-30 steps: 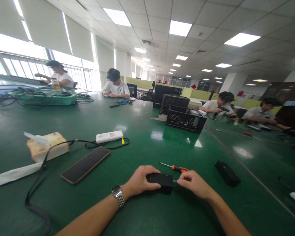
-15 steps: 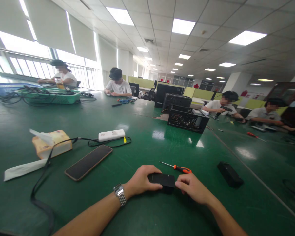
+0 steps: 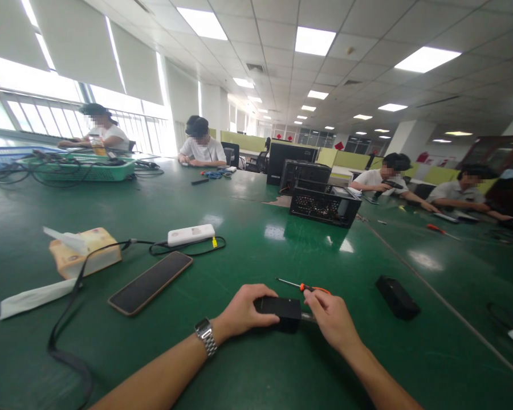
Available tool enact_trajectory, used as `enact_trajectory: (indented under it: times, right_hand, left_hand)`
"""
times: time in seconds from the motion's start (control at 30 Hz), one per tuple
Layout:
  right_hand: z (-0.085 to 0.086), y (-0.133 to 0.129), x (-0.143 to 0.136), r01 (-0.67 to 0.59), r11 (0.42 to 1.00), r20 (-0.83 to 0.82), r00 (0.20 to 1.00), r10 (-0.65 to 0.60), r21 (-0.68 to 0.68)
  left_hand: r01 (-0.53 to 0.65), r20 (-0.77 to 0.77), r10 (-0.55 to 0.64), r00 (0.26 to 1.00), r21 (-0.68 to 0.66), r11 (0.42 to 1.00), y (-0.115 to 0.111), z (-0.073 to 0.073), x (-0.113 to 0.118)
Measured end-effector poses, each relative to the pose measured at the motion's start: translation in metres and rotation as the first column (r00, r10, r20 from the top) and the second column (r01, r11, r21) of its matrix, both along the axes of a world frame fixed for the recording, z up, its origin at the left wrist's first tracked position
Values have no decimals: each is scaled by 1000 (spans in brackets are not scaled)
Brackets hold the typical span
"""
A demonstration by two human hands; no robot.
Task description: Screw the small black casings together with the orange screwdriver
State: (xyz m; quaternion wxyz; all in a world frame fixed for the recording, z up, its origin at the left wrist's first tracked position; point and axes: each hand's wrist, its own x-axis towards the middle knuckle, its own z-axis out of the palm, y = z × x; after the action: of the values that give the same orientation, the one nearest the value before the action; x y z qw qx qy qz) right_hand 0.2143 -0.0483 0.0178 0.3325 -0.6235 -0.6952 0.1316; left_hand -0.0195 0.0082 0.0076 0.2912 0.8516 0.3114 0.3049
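A small black box (image 3: 282, 310) lies on the green table (image 3: 256, 250) right in front of me. My left hand (image 3: 243, 310), with a metal watch on its wrist, grips the box from its left side. My right hand (image 3: 331, 319) has its fingers pinched at the box's right end, touching it. An orange-handled screwdriver (image 3: 301, 286) lies on the table just behind both hands. A second black box (image 3: 397, 297) rests apart to the right.
A phone (image 3: 149, 283), a white power bank (image 3: 191, 234) with a black cable, a tissue pack (image 3: 84, 251) and a paper strip (image 3: 34, 298) lie to my left. Black computer cases (image 3: 322, 205) stand farther back. Several people sit at the far and right edges.
My right hand has shifted a little forward at the box's right end, now partly covering the screwdriver handle. My left hand stays on the box. The view has shifted slightly.
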Motion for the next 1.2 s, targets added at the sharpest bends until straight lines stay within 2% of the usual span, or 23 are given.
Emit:
enact_trajectory:
  times: [0.1, 0.2, 0.3, 0.47, 0.53, 0.6, 0.67, 0.73, 0.93, 1.07, 1.2]
  right_hand:
    - [-2, 1, -1, 0, 1000, -7, 1000, 1, 26]
    - [-5, 4, 1, -41, 999, -163, 986, 39, -11]
    - [-7, 8, 5, -4, 998, -266, 964, -15, -69]
    - [0, 3, 6, 125, 989, 24, 992, -127, 80]
    - [3, 1, 4, 103, 987, 85, 990, -114, 121]
    - [1, 2, 1, 28, 994, 18, 999, -30, 108]
    - [-4, 4, -4, -38, 999, -121, 992, 42, 37]
    - [-7, 5, -9, -43, 999, -209, 977, 40, -8]
    - [-1, -6, -23, -9, 991, -38, 999, 15, 131]
    - [-3, -8, -24, 25, 993, -36, 999, -21, 113]
    - [-6, -5, -22, -45, 991, -41, 998, 50, 123]
  left_hand:
    - [-4, 10, 4, 1000, -14, 1000, 0, 1, 0]
    - [12, 14, -12, 1000, -37, 999, -1, 3, 0]
    - [29, 5, -29, 1000, -53, 998, -2, 3, 1]
    - [0, 6, 0, 1000, -46, 999, -3, 2, 3]
    - [8, 7, -8, 1000, -40, 999, -3, 2, 4]
    - [24, 9, -23, 1000, -18, 1000, -3, 1, 4]
    - [26, 13, -26, 1000, 16, 1000, -4, 0, 4]
    - [21, 5, -21, 1000, 40, 999, -5, -1, 5]
    - [13, -7, -13, 1000, 6, 1000, -5, -2, 8]
    - [9, 2, -9, 1000, -7, 1000, -4, -4, 8]
    - [5, -16, -5, 1000, -25, 1000, -4, -3, 8]
